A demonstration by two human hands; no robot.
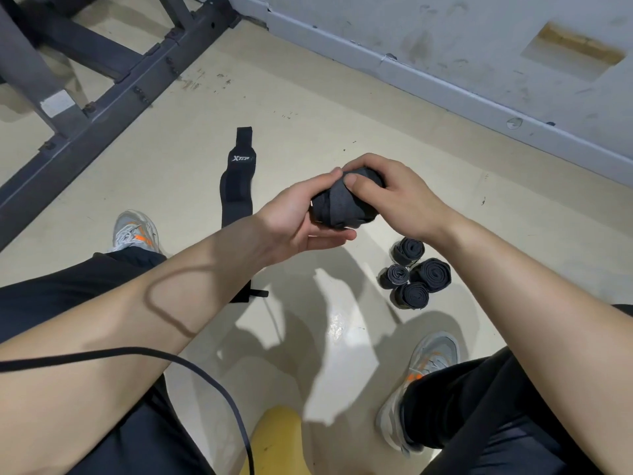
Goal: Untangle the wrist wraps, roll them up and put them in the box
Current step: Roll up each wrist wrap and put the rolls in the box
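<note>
Both my hands hold a rolled black wrist wrap (342, 207) in mid-air above the floor. My left hand (301, 217) cups it from the left and below, thumb on top. My right hand (387, 190) grips it from the right, thumb pressed on the roll's front. One black wrist wrap (238, 186) with a white logo lies flat and unrolled on the floor to the left, partly hidden by my left forearm. Several rolled wraps (416, 277) stand clustered on the floor below my right wrist. No box is in view.
A dark metal gym frame (102, 94) crosses the upper left. A grey wall base (445, 84) runs along the top right. My shoes (135, 233) (424, 368) flank the work area, a black cable (191, 368) crosses my left forearm, and a yellow object (274, 440) sits at the bottom.
</note>
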